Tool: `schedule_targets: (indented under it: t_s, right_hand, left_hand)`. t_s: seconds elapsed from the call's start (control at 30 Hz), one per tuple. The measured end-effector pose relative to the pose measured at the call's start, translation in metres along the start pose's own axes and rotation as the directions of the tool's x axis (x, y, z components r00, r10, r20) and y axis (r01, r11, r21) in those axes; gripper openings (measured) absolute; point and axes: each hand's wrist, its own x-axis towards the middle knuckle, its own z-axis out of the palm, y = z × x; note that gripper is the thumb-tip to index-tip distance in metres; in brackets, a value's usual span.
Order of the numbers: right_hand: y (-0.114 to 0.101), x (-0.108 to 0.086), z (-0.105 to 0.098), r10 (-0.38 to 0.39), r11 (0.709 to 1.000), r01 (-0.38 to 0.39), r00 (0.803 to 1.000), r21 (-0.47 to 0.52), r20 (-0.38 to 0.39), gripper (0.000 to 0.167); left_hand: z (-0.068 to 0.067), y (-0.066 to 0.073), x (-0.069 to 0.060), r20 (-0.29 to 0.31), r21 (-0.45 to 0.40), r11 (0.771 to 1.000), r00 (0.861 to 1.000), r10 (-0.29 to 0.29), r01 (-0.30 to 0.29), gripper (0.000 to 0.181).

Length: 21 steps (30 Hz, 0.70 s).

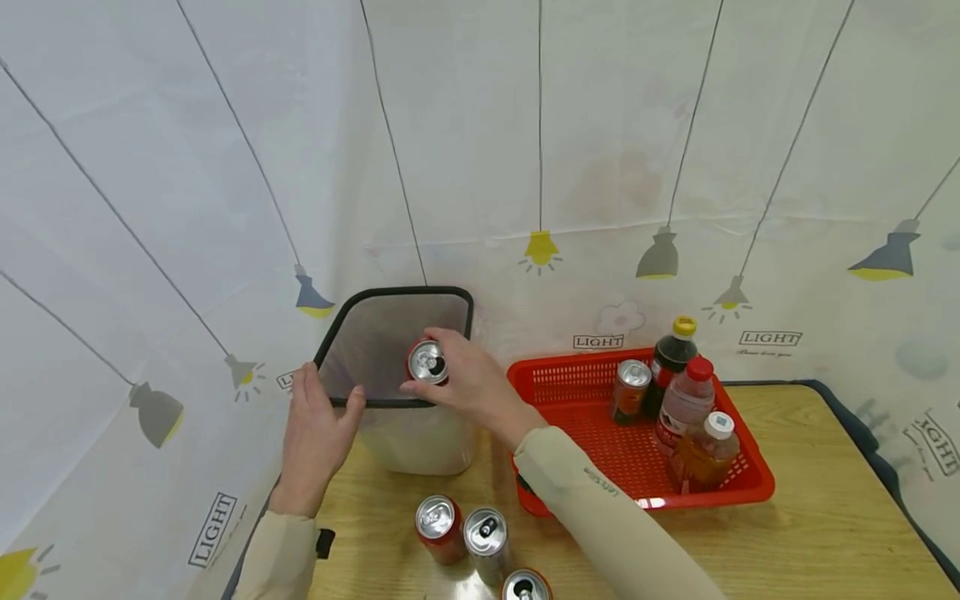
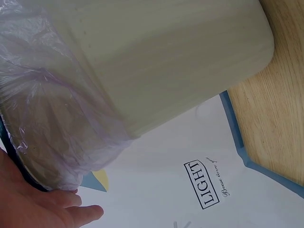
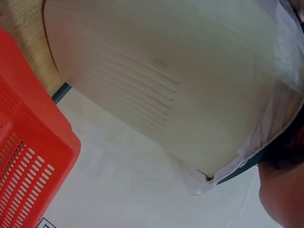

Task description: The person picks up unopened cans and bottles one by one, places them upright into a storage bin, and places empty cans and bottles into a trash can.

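In the head view, we see the right hand point(image 1: 476, 379) pinching a can point(image 1: 427, 361) by its sides at the bin's point(image 1: 420, 442) mouth. The left hand point(image 1: 318, 437), thumb and fingers spread apart, rests at the rim, perhaps steadying it. Three cans point(image 1: 487, 533) stand on the table point(image 1: 810, 475); the basket point(image 1: 581, 361) seems to keep bottles point(image 1: 686, 400) together.

In the left wrist view, a bag point(image 2: 52, 109) folds over the rim, presumably to stay put.

In the right wrist view, we cannot tell the pinch.

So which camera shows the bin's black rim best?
The head view: it looks down on the rim, nearly all of it visible. The left and right wrist views mostly show the bin's outer wall, with only stretches of rim at the edge.
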Motion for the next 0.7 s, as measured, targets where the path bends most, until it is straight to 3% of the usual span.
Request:
schedule_targets:
  t_s: [0.17,0.37,0.5,0.7]
  right_hand:
    - [-0.001,0.000,0.002,0.033,0.998,-0.028,0.997,-0.064,0.075,0.098]
    - [0.000,-0.007,-0.010,0.069,0.996,-0.075,0.991,0.045,0.113,0.094]
    - [0.000,-0.017,-0.030,0.086,0.993,-0.095,0.988,0.071,0.127,0.089]
    - [0.004,-0.042,-0.077,0.075,0.997,-0.076,0.990,0.004,0.116,0.081]
  left_hand:
    - [0.001,0.000,0.000,0.001,0.001,1.000,1.000,-0.007,0.007,0.090]
    - [-0.001,0.002,0.000,0.018,-0.002,1.000,1.000,-0.023,0.023,0.091]
    - [0.000,0.003,-0.001,0.027,-0.005,1.000,0.999,-0.029,0.029,0.092]
    - [0.000,0.002,-0.001,0.009,-0.019,1.000,1.000,-0.019,0.019,0.091]
